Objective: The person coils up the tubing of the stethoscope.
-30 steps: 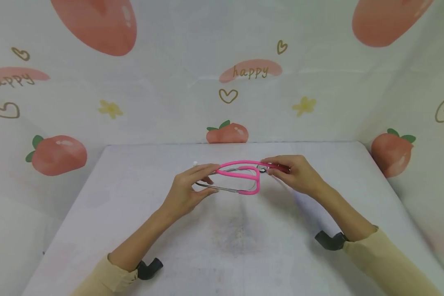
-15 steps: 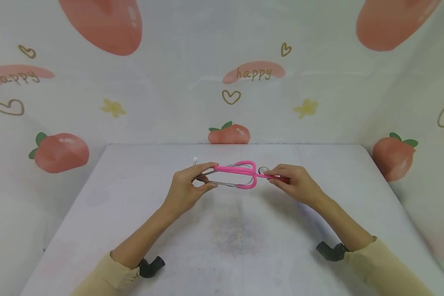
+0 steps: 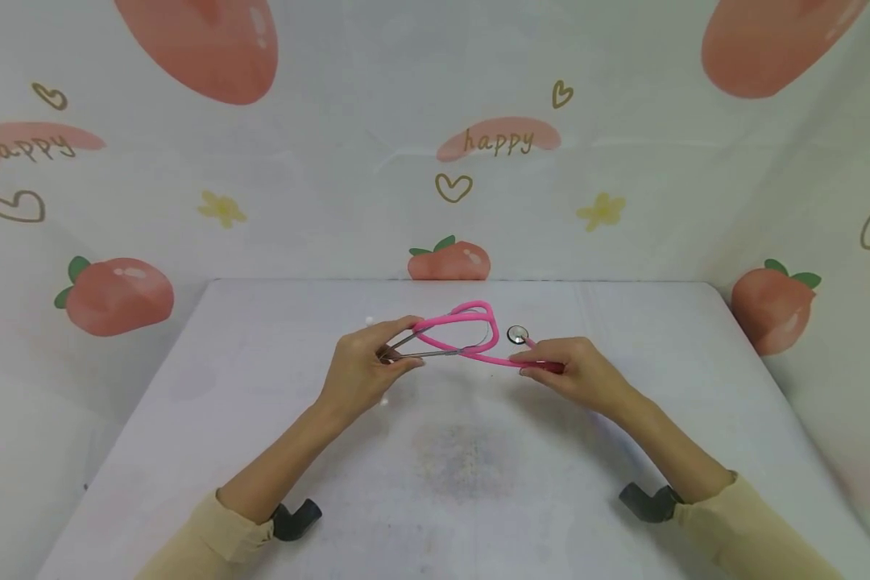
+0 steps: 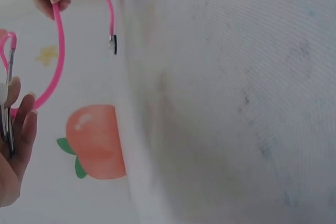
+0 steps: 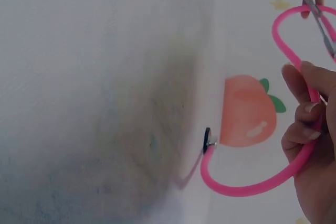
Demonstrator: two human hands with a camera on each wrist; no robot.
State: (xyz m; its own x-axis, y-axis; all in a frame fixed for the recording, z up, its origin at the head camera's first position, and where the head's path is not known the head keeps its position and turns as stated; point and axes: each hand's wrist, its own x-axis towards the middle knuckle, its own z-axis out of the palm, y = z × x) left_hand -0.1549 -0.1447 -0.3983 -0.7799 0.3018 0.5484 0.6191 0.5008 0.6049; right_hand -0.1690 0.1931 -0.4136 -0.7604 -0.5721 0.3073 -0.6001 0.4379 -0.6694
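A stethoscope with pink tubing (image 3: 484,361) and metal ear tubes is held up between both hands, above the table. My left hand (image 3: 358,366) grips the metal ear tubes, and the tubing loops back toward its fingertips. My right hand (image 3: 576,370) pinches the pink tube farther along. Just past the right fingertips the round chest piece (image 3: 518,334) dangles free. In the right wrist view the tube curves below the right hand (image 5: 315,124) to the chest piece (image 5: 208,140). The left wrist view has the left hand (image 4: 18,140) around the metal tubes.
Below the hands lies a white-covered table (image 3: 471,515) with a dark smudge in its middle. A white backdrop (image 3: 333,201) printed with peaches, hearts and flowers stands behind it and at both sides. A black curved piece (image 3: 296,519) sits at the left cuff, another (image 3: 648,503) at the right.
My right hand has come lower and nearer, drawing the tube down below the ear-tube loop. The chest piece now shows clear of the right fingers. My left hand keeps its grip, nearly in place.
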